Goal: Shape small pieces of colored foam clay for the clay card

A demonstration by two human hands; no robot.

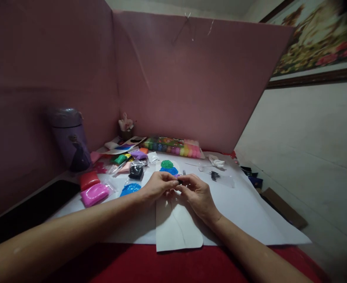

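Note:
My left hand (160, 185) and my right hand (196, 192) meet over a white card (177, 232). Between their pinched fingertips sits a small piece of black modelling clay (179, 182), mostly covered by the fingers. Just beyond the fingers, the card carries textured green clay (167, 164) and blue clay (168, 171), with a bit of purple partly hidden by my hands. A thin curved line runs down the card's bare lower part. More black clay (215, 176) lies on a clear plastic piece to the right of my right hand.
On the left are bags of black clay (136, 171), blue clay (131, 189), pink clay (95, 194) and red clay (89, 181). A purple tumbler (73, 141) stands behind them. Farther back lies a pack of coloured clay (173, 147). Crumpled white tissue (216, 161) is at the right.

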